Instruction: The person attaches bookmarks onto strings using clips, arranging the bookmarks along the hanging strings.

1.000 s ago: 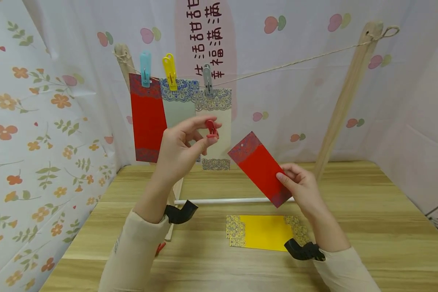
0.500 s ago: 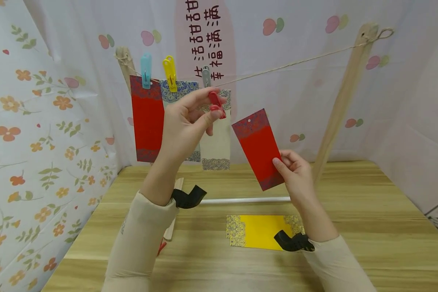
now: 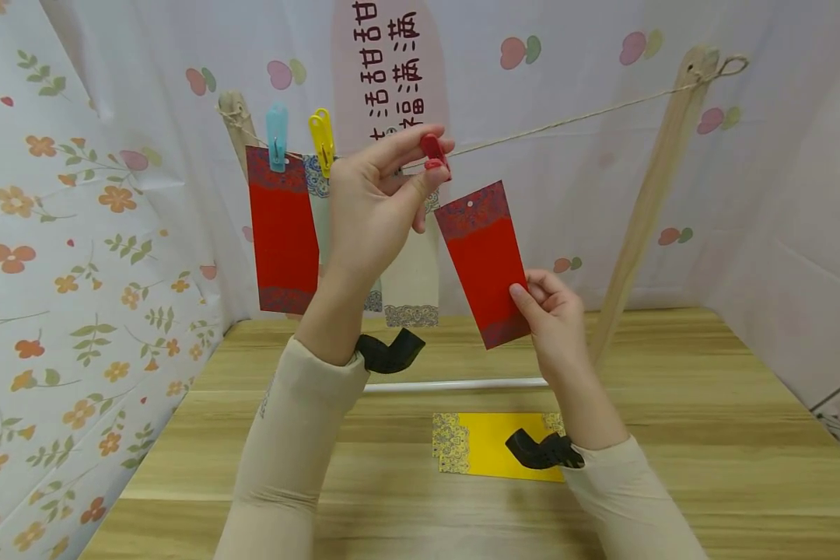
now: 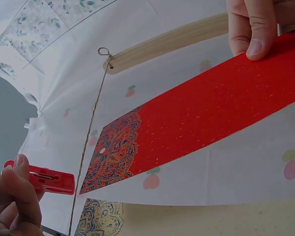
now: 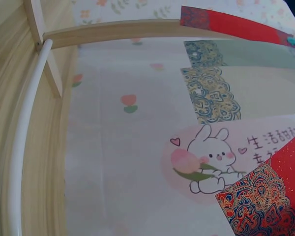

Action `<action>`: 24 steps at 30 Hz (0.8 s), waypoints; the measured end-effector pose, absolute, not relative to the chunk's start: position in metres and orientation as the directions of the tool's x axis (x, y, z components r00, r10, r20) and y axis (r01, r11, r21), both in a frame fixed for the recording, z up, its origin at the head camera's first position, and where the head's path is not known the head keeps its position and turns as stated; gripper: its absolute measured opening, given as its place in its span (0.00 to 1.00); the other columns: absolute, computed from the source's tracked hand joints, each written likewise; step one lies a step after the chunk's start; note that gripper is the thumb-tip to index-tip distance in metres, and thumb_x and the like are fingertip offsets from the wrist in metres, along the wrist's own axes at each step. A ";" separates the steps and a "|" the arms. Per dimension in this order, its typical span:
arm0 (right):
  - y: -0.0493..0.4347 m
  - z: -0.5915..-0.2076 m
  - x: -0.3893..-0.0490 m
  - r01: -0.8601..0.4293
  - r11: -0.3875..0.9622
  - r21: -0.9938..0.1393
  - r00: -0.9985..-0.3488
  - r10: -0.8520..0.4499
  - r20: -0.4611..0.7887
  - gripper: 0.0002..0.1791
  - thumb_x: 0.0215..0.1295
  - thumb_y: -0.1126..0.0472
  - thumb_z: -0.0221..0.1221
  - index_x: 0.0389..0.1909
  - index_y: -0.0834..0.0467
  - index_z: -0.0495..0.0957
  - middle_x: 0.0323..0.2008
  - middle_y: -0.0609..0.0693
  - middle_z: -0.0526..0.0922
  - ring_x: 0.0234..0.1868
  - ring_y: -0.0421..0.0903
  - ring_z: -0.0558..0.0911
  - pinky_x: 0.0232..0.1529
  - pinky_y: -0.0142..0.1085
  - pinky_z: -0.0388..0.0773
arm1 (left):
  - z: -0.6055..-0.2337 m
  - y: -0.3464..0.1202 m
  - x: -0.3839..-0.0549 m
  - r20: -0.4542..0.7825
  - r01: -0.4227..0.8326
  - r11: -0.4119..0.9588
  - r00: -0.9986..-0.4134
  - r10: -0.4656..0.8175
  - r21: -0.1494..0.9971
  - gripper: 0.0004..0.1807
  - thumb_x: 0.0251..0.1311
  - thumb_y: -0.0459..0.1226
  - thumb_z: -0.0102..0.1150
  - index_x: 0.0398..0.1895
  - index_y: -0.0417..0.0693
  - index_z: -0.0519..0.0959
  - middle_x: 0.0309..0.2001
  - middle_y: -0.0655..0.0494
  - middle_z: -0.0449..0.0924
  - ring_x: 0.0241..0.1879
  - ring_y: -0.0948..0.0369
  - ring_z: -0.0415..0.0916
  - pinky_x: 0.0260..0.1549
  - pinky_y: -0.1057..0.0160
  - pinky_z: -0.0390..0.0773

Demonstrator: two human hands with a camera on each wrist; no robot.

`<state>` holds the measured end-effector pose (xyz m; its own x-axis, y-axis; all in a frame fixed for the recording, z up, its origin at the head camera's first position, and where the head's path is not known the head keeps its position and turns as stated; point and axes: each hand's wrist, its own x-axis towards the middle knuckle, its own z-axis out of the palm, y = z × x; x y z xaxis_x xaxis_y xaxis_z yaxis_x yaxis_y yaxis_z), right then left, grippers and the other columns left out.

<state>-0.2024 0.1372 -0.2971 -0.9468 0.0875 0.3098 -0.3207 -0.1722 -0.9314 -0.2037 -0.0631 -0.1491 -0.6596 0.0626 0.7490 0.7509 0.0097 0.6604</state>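
In the head view my left hand (image 3: 374,210) pinches a small red clothespin (image 3: 435,153) between thumb and fingers, close to the twine (image 3: 560,122). A red card (image 3: 479,264) with a patterned band and a punched hole is gripped near its lower end by my right hand (image 3: 556,319); it tilts slightly left. The left wrist view has the clothespin (image 4: 51,180) beside the twine, near the holed corner of the red card (image 4: 201,108). On the line hang another red card (image 3: 283,241), a pale green card (image 3: 320,206) and a cream card (image 3: 411,280), the latter two partly behind my left hand.
Blue (image 3: 277,136) and yellow (image 3: 322,140) clothespins clip cards at the left. Wooden posts (image 3: 651,202) carry the twine, with a white rod (image 3: 462,384) low between them. Yellow patterned cards (image 3: 486,443) lie on the wooden table (image 3: 392,505).
My left hand has risen with the red clothespin and moved right, up to the line. My right hand has lifted the red card and turned it more upright.
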 end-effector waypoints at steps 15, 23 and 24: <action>0.126 -0.290 -0.220 -0.368 -0.205 -0.907 -0.921 0.214 0.325 0.06 0.72 0.67 0.55 0.40 0.53 0.77 0.37 0.38 0.87 0.38 0.41 0.85 0.41 0.32 0.85 | -0.141 -0.056 -0.211 0.729 0.728 -0.072 -0.685 -0.021 0.682 0.16 0.54 0.23 0.67 0.48 0.32 0.84 0.44 0.41 0.87 0.18 0.63 0.78 0.09 0.70 0.56; 0.119 -0.283 -0.224 -0.424 -0.241 -0.873 -0.896 0.249 0.367 0.09 0.69 0.70 0.57 0.37 0.52 0.79 0.35 0.39 0.87 0.36 0.40 0.86 0.39 0.31 0.85 | -0.138 -0.053 -0.214 0.702 0.702 -0.018 -0.712 -0.016 0.712 0.15 0.54 0.26 0.69 0.47 0.34 0.85 0.44 0.42 0.87 0.37 0.61 0.87 0.08 0.72 0.61; 0.118 -0.283 -0.224 -0.430 -0.245 -0.869 -0.894 0.250 0.372 0.09 0.69 0.71 0.57 0.37 0.52 0.79 0.35 0.39 0.87 0.36 0.40 0.86 0.39 0.31 0.85 | -0.138 -0.053 -0.215 0.706 0.706 -0.014 -0.708 -0.019 0.708 0.15 0.54 0.26 0.69 0.47 0.34 0.85 0.44 0.42 0.87 0.37 0.61 0.88 0.08 0.73 0.60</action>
